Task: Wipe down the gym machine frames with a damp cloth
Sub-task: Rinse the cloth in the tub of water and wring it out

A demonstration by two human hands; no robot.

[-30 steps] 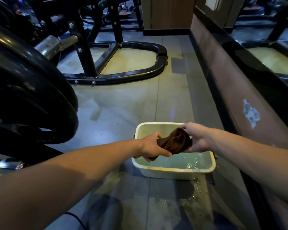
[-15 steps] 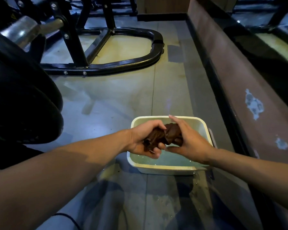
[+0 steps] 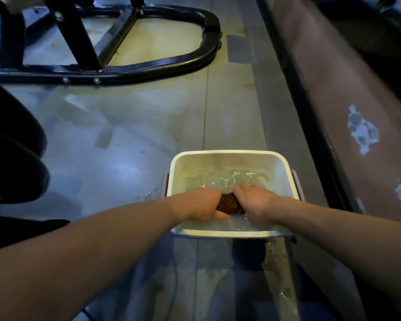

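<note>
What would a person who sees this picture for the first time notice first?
First, the two hands in the lower middle: the left hand and the right hand both grip a twisted brown cloth over a pale tub of water standing on the floor. Next, the black machine frame, a curved tube base at the top left. A brown wall with chipped paint runs along the right.

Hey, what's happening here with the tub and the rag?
A person crouches over a white tub of water on the gym floor. The left hand and right hand each grip one end of a twisted brown cloth, low in the tub over the rippled water. The black machine frame beyond is not yet being wiped.
</note>
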